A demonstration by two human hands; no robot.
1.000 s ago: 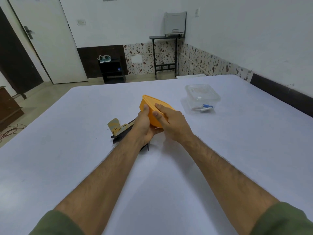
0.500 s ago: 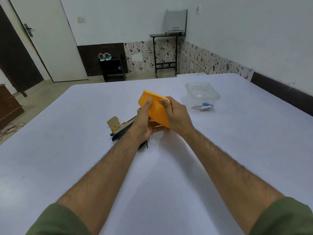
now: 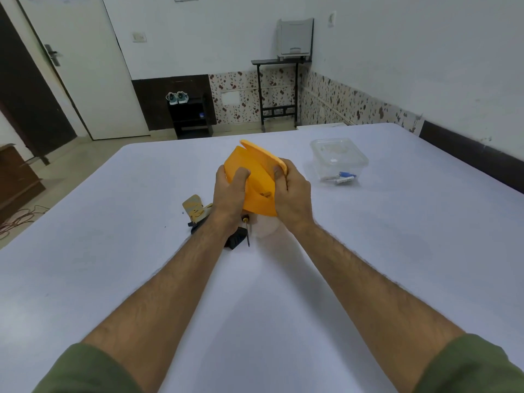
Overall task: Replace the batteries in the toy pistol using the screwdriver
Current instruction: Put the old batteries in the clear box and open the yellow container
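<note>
I hold both hands closed on the orange box [image 3: 256, 182], lifted above the counter [image 3: 113, 265]: left hand [image 3: 229, 191] on its wall, right hand [image 3: 292, 194] at the lid [image 3: 262, 153] edge, lid partly raised. The pistol [image 3: 198, 212] lies under my left wrist, mostly hidden; tan grip, black body. It looks like light, stiff plastic; I would take it by the grip. The screwdriver [image 3: 247, 228] lies just beside it.
</note>
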